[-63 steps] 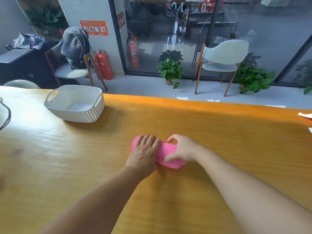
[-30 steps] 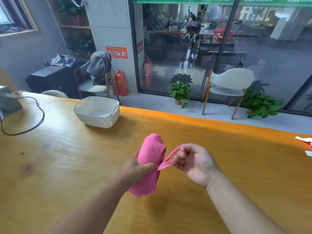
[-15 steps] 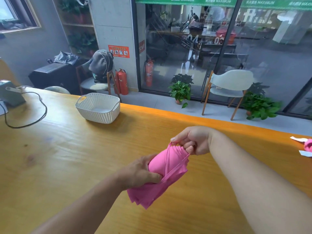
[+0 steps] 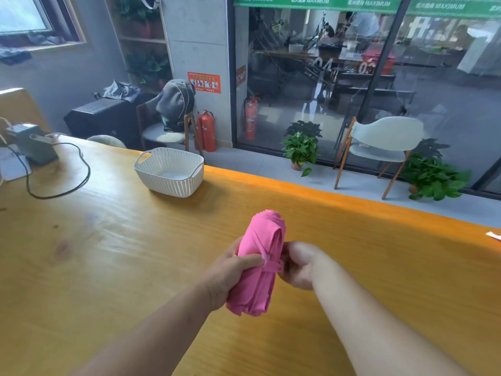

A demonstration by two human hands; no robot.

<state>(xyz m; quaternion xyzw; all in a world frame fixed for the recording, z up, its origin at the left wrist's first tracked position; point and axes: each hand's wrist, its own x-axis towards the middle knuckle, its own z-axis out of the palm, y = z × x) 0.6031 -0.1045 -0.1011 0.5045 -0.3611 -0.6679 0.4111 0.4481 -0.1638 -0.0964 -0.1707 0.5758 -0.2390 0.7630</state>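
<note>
A rolled pink cloth bag (image 4: 264, 240) stands nearly upright above the wooden table (image 4: 108, 253), held in the air. My left hand (image 4: 233, 270) grips the roll around its middle, thumb across the front. My right hand (image 4: 298, 264) is at the roll's right side, its curled fingers pinching a thin pink strap (image 4: 272, 265) that runs across the roll's waist. The lower end of the roll fans out loose below my left hand.
A white perforated basket (image 4: 169, 172) stands on the table at the far left. A grey device (image 4: 32, 143) with a black cable (image 4: 67, 188) sits at the left end. White paper scraps (image 4: 493, 236) lie at the right edge. Chairs and potted plants stand beyond the table.
The cloth has been lifted off the table and stood upright. My right hand has come down from the top of the roll to its right side, drawing the strap around the middle.
</note>
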